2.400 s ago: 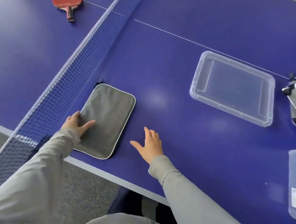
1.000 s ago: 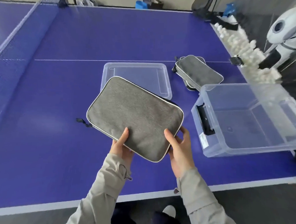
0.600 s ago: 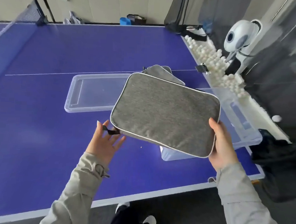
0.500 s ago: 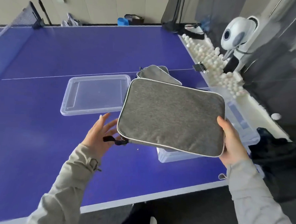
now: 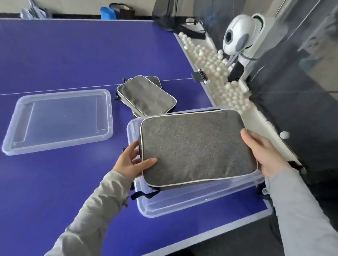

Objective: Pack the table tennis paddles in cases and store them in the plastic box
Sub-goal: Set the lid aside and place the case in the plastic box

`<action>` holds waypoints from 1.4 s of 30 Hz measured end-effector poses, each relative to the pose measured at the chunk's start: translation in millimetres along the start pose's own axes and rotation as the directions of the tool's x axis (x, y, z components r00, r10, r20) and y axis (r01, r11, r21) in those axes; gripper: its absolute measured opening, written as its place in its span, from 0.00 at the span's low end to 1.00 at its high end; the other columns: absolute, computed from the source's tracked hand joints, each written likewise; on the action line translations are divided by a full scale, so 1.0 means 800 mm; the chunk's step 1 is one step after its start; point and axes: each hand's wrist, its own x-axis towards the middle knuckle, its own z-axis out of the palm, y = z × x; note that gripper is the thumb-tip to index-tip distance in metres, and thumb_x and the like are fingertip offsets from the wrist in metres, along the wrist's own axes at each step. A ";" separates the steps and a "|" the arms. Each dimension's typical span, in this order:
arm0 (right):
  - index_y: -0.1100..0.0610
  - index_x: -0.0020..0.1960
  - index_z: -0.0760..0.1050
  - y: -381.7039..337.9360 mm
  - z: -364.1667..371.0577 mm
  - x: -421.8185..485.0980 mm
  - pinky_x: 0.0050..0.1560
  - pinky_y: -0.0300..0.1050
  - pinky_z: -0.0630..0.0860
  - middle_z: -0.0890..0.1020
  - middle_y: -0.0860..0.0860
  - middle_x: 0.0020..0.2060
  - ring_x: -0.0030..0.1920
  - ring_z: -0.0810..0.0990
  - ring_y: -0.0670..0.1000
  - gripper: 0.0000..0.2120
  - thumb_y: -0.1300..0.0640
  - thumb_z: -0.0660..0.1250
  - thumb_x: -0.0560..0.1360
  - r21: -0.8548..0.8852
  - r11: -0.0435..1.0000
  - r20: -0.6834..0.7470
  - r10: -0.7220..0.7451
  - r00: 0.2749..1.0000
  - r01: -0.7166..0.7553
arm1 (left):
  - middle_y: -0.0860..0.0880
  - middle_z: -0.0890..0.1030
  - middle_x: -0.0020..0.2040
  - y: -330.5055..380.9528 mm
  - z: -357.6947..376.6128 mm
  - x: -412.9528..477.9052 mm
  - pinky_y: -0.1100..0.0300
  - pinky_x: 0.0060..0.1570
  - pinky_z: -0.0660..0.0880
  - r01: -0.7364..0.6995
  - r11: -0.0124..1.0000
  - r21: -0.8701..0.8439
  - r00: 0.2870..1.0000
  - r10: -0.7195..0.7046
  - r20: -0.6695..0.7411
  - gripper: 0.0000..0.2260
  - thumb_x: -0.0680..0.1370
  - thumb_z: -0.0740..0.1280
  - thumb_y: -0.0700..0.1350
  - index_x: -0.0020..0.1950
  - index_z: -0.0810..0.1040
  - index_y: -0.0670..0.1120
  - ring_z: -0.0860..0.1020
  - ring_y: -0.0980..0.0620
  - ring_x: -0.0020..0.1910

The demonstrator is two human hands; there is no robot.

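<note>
Over the blue counter [image 5: 71, 53] and its open plastic box [image 5: 180, 204], I hold the grey case [image 5: 196, 148] nearly flat, left hand [image 5: 131, 162] and right hand [image 5: 264, 153] each gripping a short edge, thumb on top. Best lowered flat, corners squared to the walls, dangling strap [image 5: 143, 194] tucked in. The box is clear, rigid, round-cornered; the case soft woven fabric edged in white piping.

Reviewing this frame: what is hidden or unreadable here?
All in the head view:
- Inside of the plastic box: covered by the grey case held over it.
- Any paddle in the grey case: its fabric hides it.
- Fingers of the right hand: under the case.
- Number of cases in the pile behind: the top one covers the rest.
</note>
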 end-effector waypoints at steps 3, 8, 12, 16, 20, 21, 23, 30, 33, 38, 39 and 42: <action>0.44 0.53 0.81 0.011 -0.010 0.021 0.51 0.41 0.76 0.85 0.47 0.50 0.52 0.83 0.45 0.19 0.36 0.69 0.67 -0.072 0.997 -0.005 0.005 1.000 -0.005 | 0.51 0.78 0.55 -0.015 0.027 0.015 0.53 0.48 0.78 0.065 0.998 -0.014 0.998 -0.065 -0.003 0.24 0.71 0.72 0.35 0.64 0.72 0.50 0.79 0.51 0.51; 0.41 0.57 0.75 0.041 -0.015 0.056 0.47 0.41 0.80 0.83 0.42 0.50 0.49 0.82 0.44 0.29 0.40 0.78 0.58 -0.247 0.965 0.159 0.130 0.979 -0.088 | 0.48 0.72 0.58 -0.049 0.059 0.038 0.55 0.52 0.71 0.106 0.990 0.095 0.963 -0.078 -0.257 0.40 0.67 0.76 0.36 0.73 0.57 0.47 0.74 0.49 0.52; 0.46 0.68 0.63 0.080 -0.012 0.097 0.62 0.54 0.74 0.76 0.46 0.59 0.58 0.76 0.51 0.39 0.47 0.78 0.63 -0.461 0.880 0.171 0.212 0.962 -0.112 | 0.50 0.71 0.53 -0.071 0.087 0.053 0.62 0.35 0.69 0.224 0.949 0.220 0.903 -0.117 -0.414 0.41 0.65 0.79 0.44 0.70 0.57 0.50 0.74 0.52 0.42; 0.56 0.73 0.57 0.111 -0.005 0.120 0.67 0.54 0.69 0.72 0.52 0.66 0.65 0.72 0.54 0.46 0.53 0.79 0.64 -0.521 0.844 0.187 0.255 0.949 -0.124 | 0.45 0.74 0.56 -0.090 0.094 0.074 0.56 0.42 0.70 0.375 0.886 0.272 0.859 -0.222 -0.461 0.41 0.65 0.79 0.43 0.70 0.57 0.48 0.73 0.46 0.46; 0.60 0.71 0.58 0.133 0.008 0.134 0.67 0.52 0.68 0.71 0.56 0.67 0.66 0.71 0.55 0.43 0.58 0.79 0.64 -0.599 0.789 0.173 0.297 0.939 -0.139 | 0.43 0.74 0.61 -0.106 0.095 0.086 0.54 0.47 0.71 0.490 0.800 0.347 0.816 -0.281 -0.506 0.40 0.64 0.79 0.44 0.69 0.61 0.47 0.75 0.44 0.52; 0.61 0.70 0.58 0.136 0.011 0.137 0.67 0.51 0.69 0.72 0.56 0.66 0.66 0.71 0.55 0.42 0.58 0.79 0.64 -0.625 0.767 0.173 0.319 0.932 -0.147 | 0.43 0.74 0.61 -0.109 0.095 0.087 0.54 0.47 0.71 0.514 0.779 0.358 0.805 -0.294 -0.516 0.37 0.64 0.79 0.44 0.67 0.62 0.46 0.74 0.44 0.52; 0.62 0.68 0.59 0.142 0.017 0.140 0.66 0.50 0.69 0.72 0.57 0.66 0.66 0.72 0.56 0.40 0.57 0.79 0.65 -0.679 0.720 0.175 0.349 0.921 -0.144 | 0.42 0.74 0.61 -0.114 0.094 0.087 0.55 0.46 0.69 0.565 0.728 0.389 0.785 -0.330 -0.525 0.33 0.65 0.79 0.45 0.62 0.63 0.46 0.73 0.44 0.50; 0.64 0.66 0.59 0.151 0.028 0.143 0.65 0.48 0.68 0.70 0.59 0.67 0.67 0.71 0.58 0.37 0.55 0.77 0.67 -0.778 0.614 0.147 0.386 0.911 -0.135 | 0.42 0.70 0.65 -0.124 0.087 0.099 0.53 0.61 0.69 0.577 0.617 0.536 0.800 -0.291 -0.525 0.38 0.63 0.80 0.46 0.67 0.65 0.41 0.71 0.43 0.65; 0.64 0.67 0.59 0.152 0.027 0.144 0.66 0.50 0.68 0.70 0.59 0.67 0.67 0.70 0.58 0.38 0.54 0.77 0.67 -0.792 0.599 0.148 0.380 0.913 -0.121 | 0.43 0.67 0.67 -0.126 0.088 0.099 0.53 0.64 0.68 0.587 0.559 0.586 0.800 -0.291 -0.525 0.40 0.62 0.80 0.49 0.68 0.64 0.41 0.69 0.44 0.66; 0.63 0.69 0.60 0.150 0.021 0.139 0.67 0.51 0.67 0.69 0.59 0.67 0.67 0.69 0.58 0.39 0.50 0.76 0.67 -0.791 0.605 0.169 0.357 0.919 -0.090 | 0.44 0.67 0.67 -0.127 0.087 0.095 0.50 0.66 0.67 0.584 0.526 0.618 0.804 -0.275 -0.527 0.42 0.63 0.78 0.55 0.69 0.64 0.42 0.69 0.44 0.66; 0.62 0.69 0.61 0.149 0.019 0.137 0.67 0.52 0.68 0.70 0.58 0.67 0.67 0.70 0.58 0.39 0.50 0.76 0.67 -0.775 0.624 0.173 0.358 0.917 -0.097 | 0.44 0.67 0.67 -0.127 0.088 0.093 0.50 0.66 0.67 0.584 0.535 0.610 0.804 -0.278 -0.526 0.42 0.63 0.78 0.57 0.69 0.64 0.42 0.70 0.43 0.66; 0.61 0.69 0.63 0.143 0.013 0.134 0.66 0.52 0.68 0.71 0.58 0.66 0.66 0.71 0.58 0.37 0.50 0.76 0.67 -0.756 0.649 0.179 0.332 0.926 -0.087 | 0.44 0.69 0.65 -0.123 0.091 0.089 0.51 0.62 0.70 0.593 0.550 0.588 0.799 -0.311 -0.515 0.41 0.64 0.76 0.60 0.68 0.64 0.42 0.72 0.43 0.63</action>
